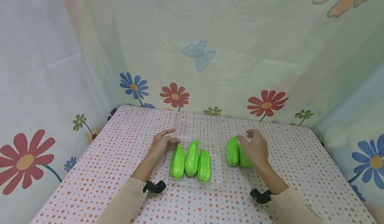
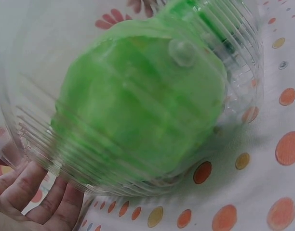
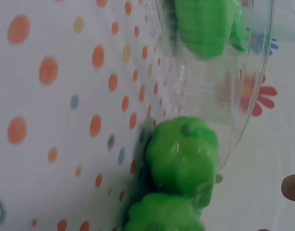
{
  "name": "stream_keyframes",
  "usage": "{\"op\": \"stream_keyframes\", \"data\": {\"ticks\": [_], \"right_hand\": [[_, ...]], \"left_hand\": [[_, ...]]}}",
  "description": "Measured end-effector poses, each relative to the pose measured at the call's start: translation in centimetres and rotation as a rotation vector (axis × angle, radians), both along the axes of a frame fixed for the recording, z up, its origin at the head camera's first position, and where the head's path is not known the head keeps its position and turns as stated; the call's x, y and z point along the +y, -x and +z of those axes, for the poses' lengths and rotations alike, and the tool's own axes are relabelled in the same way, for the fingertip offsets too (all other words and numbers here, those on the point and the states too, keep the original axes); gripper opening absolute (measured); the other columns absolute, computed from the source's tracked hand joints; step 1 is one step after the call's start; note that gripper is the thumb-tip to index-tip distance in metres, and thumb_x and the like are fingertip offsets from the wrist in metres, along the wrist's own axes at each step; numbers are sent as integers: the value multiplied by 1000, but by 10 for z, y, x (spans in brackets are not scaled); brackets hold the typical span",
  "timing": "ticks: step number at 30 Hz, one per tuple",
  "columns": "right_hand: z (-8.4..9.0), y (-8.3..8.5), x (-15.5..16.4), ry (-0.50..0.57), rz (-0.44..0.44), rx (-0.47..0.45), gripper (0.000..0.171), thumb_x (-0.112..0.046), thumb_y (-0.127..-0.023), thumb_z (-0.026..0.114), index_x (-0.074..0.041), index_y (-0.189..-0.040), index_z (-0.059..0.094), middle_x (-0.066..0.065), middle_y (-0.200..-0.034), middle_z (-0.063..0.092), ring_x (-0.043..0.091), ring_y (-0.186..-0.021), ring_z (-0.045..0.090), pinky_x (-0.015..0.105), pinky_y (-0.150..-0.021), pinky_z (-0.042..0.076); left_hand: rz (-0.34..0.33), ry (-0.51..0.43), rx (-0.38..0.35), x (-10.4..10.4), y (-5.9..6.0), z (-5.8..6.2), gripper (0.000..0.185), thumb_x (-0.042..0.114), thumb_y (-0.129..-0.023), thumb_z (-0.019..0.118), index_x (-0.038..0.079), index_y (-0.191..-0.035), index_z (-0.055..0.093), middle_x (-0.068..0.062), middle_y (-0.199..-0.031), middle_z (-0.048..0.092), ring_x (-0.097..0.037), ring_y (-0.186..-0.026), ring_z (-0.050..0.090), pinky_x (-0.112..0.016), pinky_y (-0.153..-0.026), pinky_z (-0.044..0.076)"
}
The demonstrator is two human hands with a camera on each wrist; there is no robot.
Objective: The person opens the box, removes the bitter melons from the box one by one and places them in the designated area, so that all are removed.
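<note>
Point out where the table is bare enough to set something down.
Bare table lies right of the right hand, left of the left hand, and on the near side of the box. Inside the box, a strip right of the three gourds is free. Crowded: the box's left and middle, and around the loose pair beside the right hand.

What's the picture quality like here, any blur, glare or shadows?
Head view: soft, fairly even light, with the three green gourds in the clear tray easy to tell apart; left wrist view: the near gourd looks hazy behind the tray's clear wall; right wrist view: small glints on the two loose gourds, dark shadow beside them on the spotted cloth.
</note>
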State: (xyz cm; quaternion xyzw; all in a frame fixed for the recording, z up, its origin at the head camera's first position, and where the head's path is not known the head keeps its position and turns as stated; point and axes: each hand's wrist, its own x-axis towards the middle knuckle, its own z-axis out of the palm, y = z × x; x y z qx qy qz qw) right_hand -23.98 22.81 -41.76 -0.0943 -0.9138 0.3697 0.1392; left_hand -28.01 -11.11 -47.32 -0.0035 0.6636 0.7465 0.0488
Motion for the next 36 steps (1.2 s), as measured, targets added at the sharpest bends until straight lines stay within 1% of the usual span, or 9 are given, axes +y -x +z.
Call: {"op": "stream_keyframes", "data": {"ticks": [6,9,13,15,18,23,27,31,36], "right_hand": [[6,-7,-17,3,64,-12,58,-40,-98,61,0,-138,51,24,-127,60,42,-113,58,54,-87,47],[6,-11,-24,-1,87,-8,55,-38,-98,62,-1,-136,53,22,-123,62,37,-100,61,45,-78,47],[5,-16,-33,-12,120,6,50,-35,-96,65,-1,-132,55,20,-116,64,25,-77,59,33,-63,43],[4,-18,-38,-13,143,18,48,-33,-95,67,-1,-129,56,19,-112,66,20,-68,56,30,-57,42],[5,-22,-44,-18,183,28,45,-32,-94,69,-2,-126,58,16,-105,69,16,-60,55,29,-52,43],[7,-27,-57,-52,234,28,44,-34,-93,70,-4,-124,61,13,-102,72,15,-64,61,31,-54,47],[8,-30,-65,-65,261,14,43,-34,-92,70,-5,-122,62,12,-103,72,17,-72,64,31,-58,50],[7,-33,-74,-69,292,18,40,-31,-91,72,-4,-119,64,13,-103,73,20,-76,66,33,-62,53],[4,-34,-84,-73,329,-17,44,-30,-90,73,-1,-123,64,16,-107,73,22,-82,70,38,-69,57]], "left_hand": [[5,4,2,0,1,-1,56,0,-88,50,4,-144,55,-20,-106,75,-25,-94,74,-32,-79,60],[3,9,2,0,1,-1,55,0,-89,50,4,-144,55,-20,-105,76,-26,-95,74,-33,-79,60],[-2,9,-3,0,1,-2,55,1,-90,50,4,-144,54,-18,-104,76,-25,-94,74,-33,-80,60],[-4,12,-2,0,1,-2,55,1,-90,50,3,-144,54,-17,-104,76,-24,-93,74,-32,-80,60],[-3,15,3,0,1,-2,55,0,-89,49,3,-145,53,-16,-103,76,-23,-92,74,-32,-79,60],[4,13,10,1,1,0,56,1,-89,49,4,-144,54,-18,-104,76,-25,-93,74,-33,-78,60],[-1,4,4,1,1,0,56,1,-88,50,4,-144,54,-18,-105,76,-27,-95,74,-32,-78,60],[-1,1,-3,1,1,0,57,0,-87,50,4,-144,54,-18,-105,76,-27,-95,74,-31,-77,60],[4,6,2,1,1,0,57,0,-87,49,3,-144,54,-18,-104,76,-24,-92,75,-32,-77,60]]}}
